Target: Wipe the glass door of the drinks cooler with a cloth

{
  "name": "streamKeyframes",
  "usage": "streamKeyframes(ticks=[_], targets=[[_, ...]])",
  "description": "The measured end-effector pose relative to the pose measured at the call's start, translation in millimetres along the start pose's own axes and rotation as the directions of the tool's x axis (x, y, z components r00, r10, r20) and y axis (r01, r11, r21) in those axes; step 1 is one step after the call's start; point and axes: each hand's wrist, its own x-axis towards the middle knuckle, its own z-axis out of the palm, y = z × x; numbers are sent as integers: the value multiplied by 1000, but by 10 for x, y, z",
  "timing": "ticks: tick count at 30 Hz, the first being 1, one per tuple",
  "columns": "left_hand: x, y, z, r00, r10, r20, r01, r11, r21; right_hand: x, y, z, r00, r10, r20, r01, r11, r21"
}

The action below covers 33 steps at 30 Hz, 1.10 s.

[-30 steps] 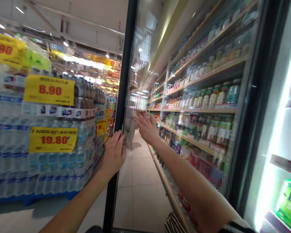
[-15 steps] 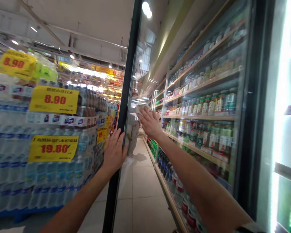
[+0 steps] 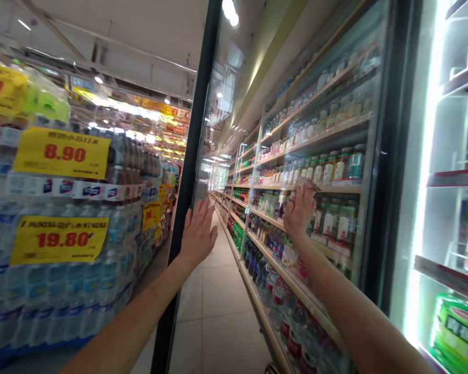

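Observation:
My left hand (image 3: 198,234) is raised with its fingers spread and empty, its palm over the glass just right of the black frame (image 3: 186,197) of a tall glass cooler door (image 3: 226,104). My right hand (image 3: 300,210) is empty too, its fingertips against the glass of a neighbouring stretch of the door, in front of shelved bottled drinks (image 3: 308,171). Whether the left palm actually touches the glass I cannot tell. Both bare forearms reach in from the bottom corners.
On the left stands a stack of shrink-wrapped water bottles (image 3: 58,296) with yellow price signs. A tiled aisle floor (image 3: 214,311) runs straight ahead between it and the cooler row. At far right, a lit cooler interior holds green packages (image 3: 458,332).
My right hand has moved rightward along the glass, away from my left hand. The door frame has shifted left in view. The person down the aisle and the striped sleeve no longer show.

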Motion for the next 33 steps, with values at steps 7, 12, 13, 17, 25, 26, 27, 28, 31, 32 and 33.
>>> streamKeyframes(ticks=[7, 12, 13, 17, 25, 26, 27, 28, 31, 32, 33], targets=[[200, 350, 290, 998, 34, 53, -34, 999, 3, -552, -221, -37, 838, -489, 243, 475, 872, 119], [232, 406, 422, 999, 10, 49, -9, 1000, -13, -359, 549, -183, 986, -140, 90, 143, 989, -24], [229, 410, 435, 999, 10, 44, -9, 1000, -14, -306, 706, -220, 1000, -21, 18, 22, 999, -47], [225, 449, 467, 1000, -18, -3, 18, 1000, -25, -324, 864, -294, 988, 130, -85, -136, 988, -76], [220, 481, 469, 999, -30, -35, 28, 997, -72, -497, 1154, -425, 991, -82, 108, 87, 995, -43], [218, 484, 472, 999, -32, -34, 30, 997, -75, -449, 1298, -459, 998, 51, 31, -50, 997, -55], [215, 489, 479, 999, -36, -37, 33, 997, -73, -400, 1414, -484, 986, 165, -40, -167, 984, -57], [213, 495, 487, 998, -39, -41, 36, 997, -69, -362, 1484, -497, 967, 239, -92, -245, 968, -53], [209, 516, 510, 998, -52, -48, 49, 997, -55, -376, 1332, -446, 972, 219, -83, -223, 973, -51], [210, 523, 512, 997, -57, -45, 55, 997, -55, -425, 1178, -408, 990, 139, -34, -141, 989, -52], [211, 529, 510, 997, -62, -39, 59, 997, -58, -486, 1000, -368, 999, 35, 27, -33, 998, -48]])
